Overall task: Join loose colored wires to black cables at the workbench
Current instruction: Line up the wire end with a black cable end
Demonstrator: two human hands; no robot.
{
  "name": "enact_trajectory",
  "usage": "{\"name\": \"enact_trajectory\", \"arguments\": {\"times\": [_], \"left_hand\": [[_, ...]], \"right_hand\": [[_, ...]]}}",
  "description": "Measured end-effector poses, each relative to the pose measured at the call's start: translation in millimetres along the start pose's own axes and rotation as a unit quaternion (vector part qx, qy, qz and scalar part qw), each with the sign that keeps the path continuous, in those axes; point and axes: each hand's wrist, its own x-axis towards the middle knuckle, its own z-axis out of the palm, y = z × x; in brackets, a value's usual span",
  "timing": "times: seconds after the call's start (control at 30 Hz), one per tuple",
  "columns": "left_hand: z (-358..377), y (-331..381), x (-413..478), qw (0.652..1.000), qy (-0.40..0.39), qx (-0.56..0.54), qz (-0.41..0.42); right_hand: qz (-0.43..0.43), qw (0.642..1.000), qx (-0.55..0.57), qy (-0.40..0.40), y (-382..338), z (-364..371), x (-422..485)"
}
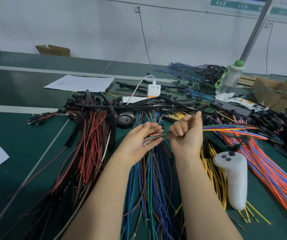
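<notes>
Well, from the head view, the right hand (186, 135) is fisted tight around a thin bundle of orange, green and blue wires (226, 127), which runs off rightward above the green workbench mat (26, 144). The left hand (139, 144) lies palm up, fingers loose and apart, with the bundle's cut ends resting across them. Black cables (148, 103) lie heaped just beyond the hands, beside a black tape roll (124, 119). The white charger block with an orange base (154, 90) bears grey lettering, too blurred to read. The small writing on the white paper sheet (80, 83) is also unreadable.
</notes>
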Motion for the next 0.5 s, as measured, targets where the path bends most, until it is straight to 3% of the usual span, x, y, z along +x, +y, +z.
{"name": "enact_trajectory", "arguments": {"times": [0.23, 0.5], "left_hand": [[4, -9, 1, 0.995, -0.004, 0.099, 0.013], [-9, 4, -9, 0.956, -0.096, 0.273, -0.045]], "right_hand": [[0.068, 0.997, -0.02, -0.008, 10, 3, -3], [-0.012, 1.0, 0.005, 0.003, -12, -6, 3]]}}
